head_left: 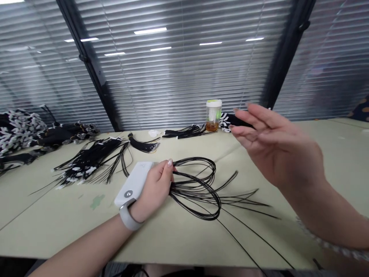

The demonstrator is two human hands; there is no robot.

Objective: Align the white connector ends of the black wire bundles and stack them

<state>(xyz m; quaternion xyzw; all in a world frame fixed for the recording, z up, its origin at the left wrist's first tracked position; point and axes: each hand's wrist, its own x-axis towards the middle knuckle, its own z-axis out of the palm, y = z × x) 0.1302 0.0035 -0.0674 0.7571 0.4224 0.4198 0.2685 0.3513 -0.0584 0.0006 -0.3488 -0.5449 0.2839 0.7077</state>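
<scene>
My left hand [154, 190] rests on the table and pinches a bunch of thin black cords [201, 188] that loop out to the right and trail toward the table's front edge. A white wristband sits on that wrist. Beside and partly under the hand lies a white box-shaped device [134, 182]. My right hand [276, 144] is raised above the table at the right, fingers stretched out and pointing left, holding nothing.
More black cord bundles with white tags [86, 159] lie at the left, with a larger heap [23, 130] at the far left. A tied black bundle [142, 145], another bundle [186, 132] and a small clear jar with a white lid [213, 114] stand by the blinds.
</scene>
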